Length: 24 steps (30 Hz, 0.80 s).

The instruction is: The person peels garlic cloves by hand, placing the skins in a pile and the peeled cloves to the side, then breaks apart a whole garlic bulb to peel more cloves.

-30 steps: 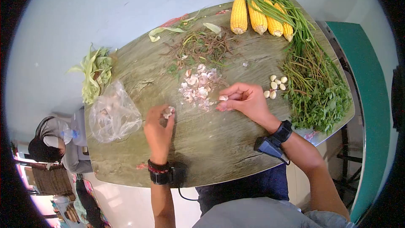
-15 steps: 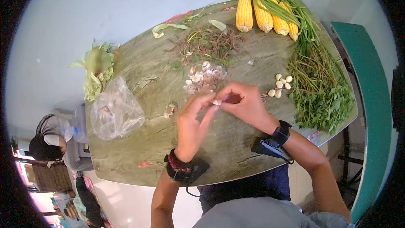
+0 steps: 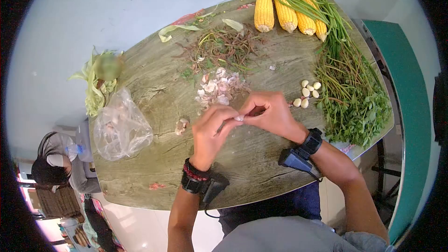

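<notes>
Between my fingertips is a small garlic clove (image 3: 239, 117), mostly covered by the fingers. My left hand (image 3: 213, 130) pinches it from the left, and my right hand (image 3: 271, 115) pinches its other side. Just beyond the hands lies a heap of garlic skins (image 3: 221, 86). Several peeled garlic cloves (image 3: 305, 92) sit in a group to the right. A partly broken garlic bulb (image 3: 182, 126) rests on the table left of my left hand.
A clear plastic bag (image 3: 122, 128) lies at the left, beside corn husks (image 3: 100, 86). Brown stem trimmings (image 3: 228, 46) are heaped farther back. Corn cobs (image 3: 264, 11), long green beans (image 3: 333, 28) and leafy greens (image 3: 359, 112) fill the right side. A person (image 3: 53, 156) is beyond the table's left edge.
Both hands have drawn closer together, and the left fingers have closed more around the clove. The view has shifted slightly, moving the table items a little left.
</notes>
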Available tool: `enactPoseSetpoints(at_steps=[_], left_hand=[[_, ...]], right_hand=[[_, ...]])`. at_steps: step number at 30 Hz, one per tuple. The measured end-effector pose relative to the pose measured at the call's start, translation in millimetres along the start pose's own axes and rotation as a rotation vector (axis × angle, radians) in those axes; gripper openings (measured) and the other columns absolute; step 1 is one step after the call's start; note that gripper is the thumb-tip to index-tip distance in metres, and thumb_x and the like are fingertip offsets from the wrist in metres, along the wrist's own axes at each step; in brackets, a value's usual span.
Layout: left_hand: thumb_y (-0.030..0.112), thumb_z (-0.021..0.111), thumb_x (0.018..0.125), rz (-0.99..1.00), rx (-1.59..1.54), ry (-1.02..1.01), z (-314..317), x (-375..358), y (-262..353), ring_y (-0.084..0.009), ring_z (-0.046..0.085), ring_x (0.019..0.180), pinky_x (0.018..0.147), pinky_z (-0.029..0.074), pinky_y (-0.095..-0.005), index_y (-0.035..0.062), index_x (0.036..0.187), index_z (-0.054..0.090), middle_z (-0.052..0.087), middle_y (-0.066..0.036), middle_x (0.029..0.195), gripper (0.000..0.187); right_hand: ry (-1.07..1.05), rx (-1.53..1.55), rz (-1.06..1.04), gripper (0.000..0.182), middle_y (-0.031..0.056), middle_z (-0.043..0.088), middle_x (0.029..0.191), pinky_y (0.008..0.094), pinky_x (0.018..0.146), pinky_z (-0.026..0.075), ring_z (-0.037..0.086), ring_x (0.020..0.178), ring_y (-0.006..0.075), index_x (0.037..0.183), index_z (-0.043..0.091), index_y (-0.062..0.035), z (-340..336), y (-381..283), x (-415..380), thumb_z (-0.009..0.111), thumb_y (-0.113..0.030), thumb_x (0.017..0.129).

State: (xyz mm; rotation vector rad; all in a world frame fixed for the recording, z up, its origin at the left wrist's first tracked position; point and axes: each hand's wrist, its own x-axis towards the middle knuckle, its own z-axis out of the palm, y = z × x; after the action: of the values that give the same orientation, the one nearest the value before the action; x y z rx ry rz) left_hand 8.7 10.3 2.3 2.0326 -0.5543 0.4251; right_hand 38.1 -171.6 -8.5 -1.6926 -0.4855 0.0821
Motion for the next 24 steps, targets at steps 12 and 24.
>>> enactPoseSetpoints(at_steps=[12,24], left_hand=[[0.000,0.076,0.070,-0.143,-0.159,0.034,-3,-9,-6,-0.0190,0.062,0.078,0.067,0.050,-0.0292,0.0013,0.087,0.063,0.063,-0.008,0.086,0.022],[0.005,0.054,0.094,-0.526,-0.734,-0.001,-1,-17,-9,-0.0055,0.052,0.066,0.054,0.041,-0.0208,0.0019,0.103,0.054,0.057,0.000,0.081,0.010]], right_hand=[[-0.031,0.072,0.038,0.017,0.0020,0.063,0.078,0.0190,0.057,0.047,0.059,0.070,0.0040,0.076,0.062,-0.0012,2,0,-2,0.079,-0.002,0.071],[-0.036,0.110,0.041,0.019,-0.0010,0.063,0.073,0.0207,0.057,0.046,0.056,0.067,0.0029,0.077,0.064,-0.0057,3,-1,0,0.081,-0.012,0.072]])
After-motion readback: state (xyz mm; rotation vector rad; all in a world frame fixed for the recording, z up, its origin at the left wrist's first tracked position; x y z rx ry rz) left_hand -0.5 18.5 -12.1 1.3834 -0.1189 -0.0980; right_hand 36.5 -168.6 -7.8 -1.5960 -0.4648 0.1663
